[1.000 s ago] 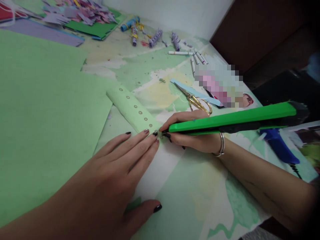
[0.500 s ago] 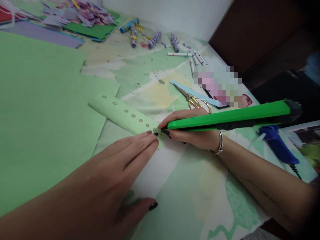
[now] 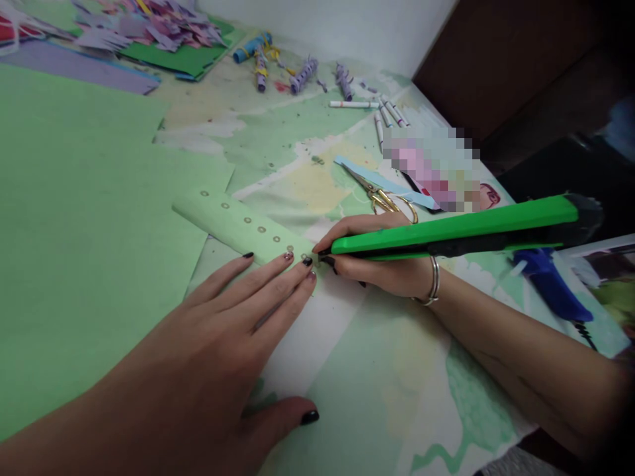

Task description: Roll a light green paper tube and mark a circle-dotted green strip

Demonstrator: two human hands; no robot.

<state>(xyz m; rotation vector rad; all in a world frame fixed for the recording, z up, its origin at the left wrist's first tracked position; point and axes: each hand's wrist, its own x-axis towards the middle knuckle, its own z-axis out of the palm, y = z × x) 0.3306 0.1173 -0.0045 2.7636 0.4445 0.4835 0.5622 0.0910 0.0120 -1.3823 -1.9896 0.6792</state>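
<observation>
A light green paper strip (image 3: 223, 218) with a row of small dark rings lies aslant on the table. Flat on its near end rests my left hand (image 3: 233, 337), fingers stretched out and a little apart, thumb off to the side. My right hand (image 3: 381, 264) grips a green utility knife (image 3: 456, 228) like a pen. The knife's tip meets the strip by the last ring, right beside my left fingertips. What the tip is doing to the paper is too small to make out.
Large green paper (image 3: 84, 251) covers the left side. Gold-handled scissors (image 3: 380, 193) and a light blue strip (image 3: 387, 182) lie beyond my right hand. A blue glue gun (image 3: 553, 284) is at right. Markers (image 3: 354, 104), purple paper rolls (image 3: 303, 74) and paper scraps (image 3: 153, 26) sit farther back.
The fingers of my left hand have spread apart, and its index finger now shows separately on the strip. My right hand and the knife have barely moved.
</observation>
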